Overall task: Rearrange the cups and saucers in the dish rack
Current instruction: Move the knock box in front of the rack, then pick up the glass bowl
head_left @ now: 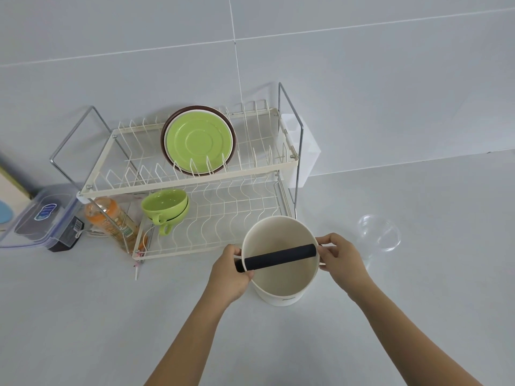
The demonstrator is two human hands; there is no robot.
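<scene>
Here a white round container (280, 274) is steadied on the bench (111, 316) just near of the dish rack (192, 182), probably so that it can be shifted out of the way of the lower tier. The black bar (278, 257) across its mouth is held at both ends: the left hand (232, 271) is curled around the left end, and the fingers of the right hand (338, 257) are pinched on the right end, which keeps the container level.

Two green cups (165, 208) are nested on the left of the lower tier, handles toward the near side. A green saucer (198, 142) is stood upright in the upper tier's slots, with a brown saucer (225, 121) directly behind it, so the wires hold them on edge. The cups and saucers are untouched, so the rearranging is judged not yet begun.

A clear glass bowl (379, 232) sits on the bench to the right, well apart.
</scene>
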